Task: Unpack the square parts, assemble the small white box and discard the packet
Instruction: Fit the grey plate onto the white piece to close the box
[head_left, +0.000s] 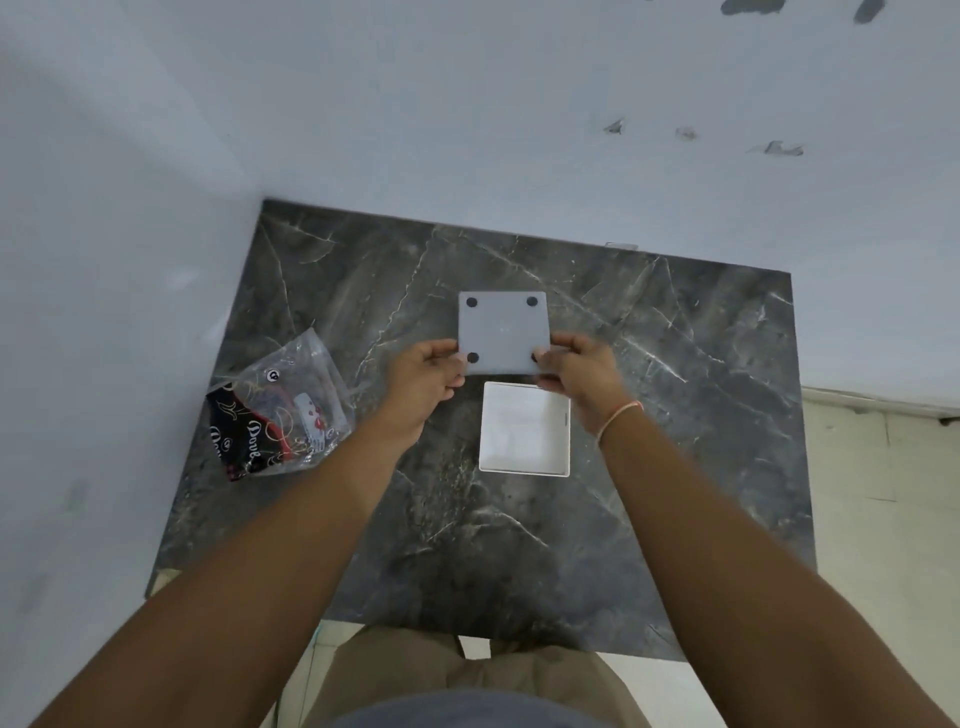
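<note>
The right hand (576, 371) covers the plate's (504, 332) near right dot. The packet's (278, 408) print is partly unreadable. Both arms run off the bottom edge.

We see a dark grey marble-patterned tabletop (649, 415) with pale veins running across it, and we take it as our landmark. Behind it and along its left edge rises a pale blue-white painted wall (415, 104), which meets the tabletop in the far left corner. High on that wall, above the tabletop's right half, we notice several small grey chipped patches of paint (776, 148). To the right of the tabletop lies a light cream tiled floor (878, 493).
</note>
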